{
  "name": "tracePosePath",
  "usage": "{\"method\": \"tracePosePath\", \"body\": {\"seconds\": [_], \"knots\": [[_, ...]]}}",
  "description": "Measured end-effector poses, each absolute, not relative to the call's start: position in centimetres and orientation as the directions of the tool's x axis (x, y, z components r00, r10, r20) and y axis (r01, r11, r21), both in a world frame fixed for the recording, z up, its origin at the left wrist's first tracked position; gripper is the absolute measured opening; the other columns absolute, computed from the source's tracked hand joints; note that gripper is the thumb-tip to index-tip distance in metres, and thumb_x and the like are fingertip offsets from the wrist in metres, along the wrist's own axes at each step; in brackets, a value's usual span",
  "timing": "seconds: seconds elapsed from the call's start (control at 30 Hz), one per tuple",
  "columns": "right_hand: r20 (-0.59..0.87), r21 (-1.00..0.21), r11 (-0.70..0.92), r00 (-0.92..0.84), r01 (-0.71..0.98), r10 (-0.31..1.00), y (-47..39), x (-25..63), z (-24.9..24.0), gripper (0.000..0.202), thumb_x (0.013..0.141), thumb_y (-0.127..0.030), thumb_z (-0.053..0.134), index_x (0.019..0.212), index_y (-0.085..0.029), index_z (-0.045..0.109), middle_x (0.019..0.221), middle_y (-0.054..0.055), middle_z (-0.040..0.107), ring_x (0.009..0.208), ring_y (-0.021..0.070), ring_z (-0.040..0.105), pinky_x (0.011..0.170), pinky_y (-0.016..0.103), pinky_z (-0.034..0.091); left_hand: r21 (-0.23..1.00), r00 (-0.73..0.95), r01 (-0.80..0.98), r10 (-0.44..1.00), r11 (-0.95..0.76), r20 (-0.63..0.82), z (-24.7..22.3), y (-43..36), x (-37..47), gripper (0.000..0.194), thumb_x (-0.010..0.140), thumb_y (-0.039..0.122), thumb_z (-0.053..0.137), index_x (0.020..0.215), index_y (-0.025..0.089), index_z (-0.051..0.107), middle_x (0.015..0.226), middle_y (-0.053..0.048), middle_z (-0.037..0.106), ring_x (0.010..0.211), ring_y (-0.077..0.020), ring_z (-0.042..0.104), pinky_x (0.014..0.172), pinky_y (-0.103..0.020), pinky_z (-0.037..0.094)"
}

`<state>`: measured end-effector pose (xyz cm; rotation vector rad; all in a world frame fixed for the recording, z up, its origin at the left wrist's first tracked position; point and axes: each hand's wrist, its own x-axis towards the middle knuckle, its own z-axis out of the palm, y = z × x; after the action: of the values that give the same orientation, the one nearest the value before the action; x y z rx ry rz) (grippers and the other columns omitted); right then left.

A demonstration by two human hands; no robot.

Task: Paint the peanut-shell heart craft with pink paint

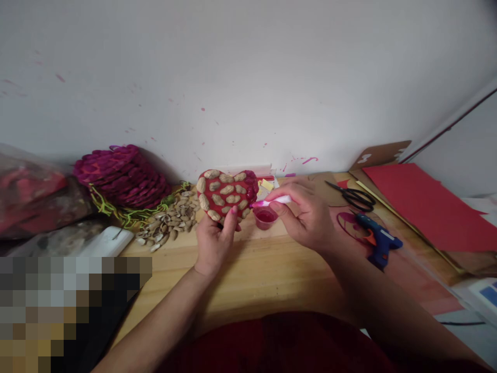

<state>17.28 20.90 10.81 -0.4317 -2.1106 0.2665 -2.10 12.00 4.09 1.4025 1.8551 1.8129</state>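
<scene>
A red heart-shaped piece (226, 195) covered with peanut shells is held up by my left hand (216, 238), thumb on its front. The shells along its right edge are coloured magenta; the others are bare tan. My right hand (305, 215) pinches a white brush-like stick (277, 201), whose pink tip is at the heart's right edge. Below that tip stands a small clear cup (265, 218) of reddish-pink liquid on the wooden table (248, 280).
Loose peanut shells (174, 220) and a stack of magenta pieces (120, 178) lie at left. At right are black scissors (359, 199), a blue glue gun (382, 241) and red sheets (430, 207). A paint-spotted wall (240, 77) stands behind.
</scene>
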Motion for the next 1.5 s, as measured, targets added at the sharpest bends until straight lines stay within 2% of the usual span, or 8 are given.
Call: {"method": "tracePosePath", "body": {"seconds": [0.27,0.6,0.77,0.93,1.17,1.4,1.5], "knots": [[0.779,-0.368,0.901,-0.454,0.228,0.433,21.49,17.51,10.76,0.01,0.1,-0.022,0.064,0.097,-0.026,0.072,0.091,0.001,0.078,0.089,0.0222,0.068,0.085,0.042,0.052,0.874,-0.54,0.449,0.724,-0.184,0.43,4.19,12.07,-2.06,0.041,0.095,0.047,0.066,0.063,0.021,0.064,0.052,-0.001,0.067,0.047,-0.0146,0.061,0.051,-0.026,0.049],[0.773,-0.371,0.901,-0.462,0.226,0.435,21.56,17.52,10.63,0.009,0.101,-0.024,0.064,0.097,-0.026,0.071,0.09,0.001,0.078,0.089,0.0215,0.069,0.085,0.042,0.052,0.887,-0.544,0.416,0.727,-0.201,0.419,4.36,12.1,-2.03,0.039,0.094,0.042,0.067,0.061,0.023,0.064,0.052,-0.002,0.067,0.047,-0.0155,0.061,0.049,-0.027,0.048],[0.797,-0.338,0.911,-0.442,0.237,0.411,21.64,17.52,10.61,0.01,0.1,-0.02,0.063,0.099,-0.027,0.07,0.093,0.0,0.079,0.095,0.0225,0.069,0.088,0.043,0.051,0.895,-0.549,0.394,0.727,-0.209,0.411,4.42,12.08,-1.96,0.035,0.094,0.042,0.069,0.065,0.023,0.065,0.053,-0.001,0.066,0.047,-0.0155,0.061,0.049,-0.027,0.05],[0.769,-0.34,0.92,-0.505,0.196,0.392,21.28,17.12,10.43,0.012,0.102,-0.018,0.061,0.1,-0.027,0.069,0.092,0.0,0.078,0.094,0.0215,0.067,0.088,0.042,0.048,0.888,-0.541,0.412,0.728,-0.207,0.421,4.29,12.03,-2.04,0.036,0.095,0.041,0.068,0.064,0.022,0.064,0.054,-0.001,0.067,0.047,-0.0148,0.061,0.049,-0.027,0.048],[0.764,-0.273,0.925,-0.525,0.264,0.375,21.68,17.49,10.54,0.015,0.102,-0.017,0.057,0.099,-0.026,0.068,0.091,0.002,0.076,0.097,0.0245,0.066,0.089,0.043,0.045,0.887,-0.552,0.412,0.718,-0.207,0.424,4.31,12.09,-2.05,0.035,0.094,0.038,0.067,0.064,0.021,0.064,0.053,-0.001,0.067,0.047,-0.0139,0.06,0.05,-0.025,0.047],[0.733,-0.374,0.902,-0.526,0.218,0.431,21.51,17.44,10.63,0.014,0.103,-0.02,0.057,0.099,-0.027,0.068,0.091,0.001,0.075,0.095,0.0238,0.066,0.087,0.043,0.047,0.908,-0.559,0.354,0.728,-0.223,0.396,4.7,12.05,-1.78,0.032,0.093,0.038,0.069,0.065,0.021,0.064,0.053,-0.001,0.066,0.047,-0.0149,0.061,0.049,-0.025,0.048],[0.73,-0.363,0.898,-0.524,0.247,0.439,21.46,17.36,10.45,0.014,0.103,-0.02,0.057,0.098,-0.027,0.069,0.092,0.002,0.076,0.098,0.0244,0.067,0.089,0.044,0.046,0.922,-0.555,0.324,0.746,-0.213,0.368,4.7,12.03,-1.79,0.034,0.093,0.04,0.069,0.065,0.021,0.064,0.053,-0.001,0.065,0.046,-0.0143,0.058,0.047,-0.025,0.046]]}}
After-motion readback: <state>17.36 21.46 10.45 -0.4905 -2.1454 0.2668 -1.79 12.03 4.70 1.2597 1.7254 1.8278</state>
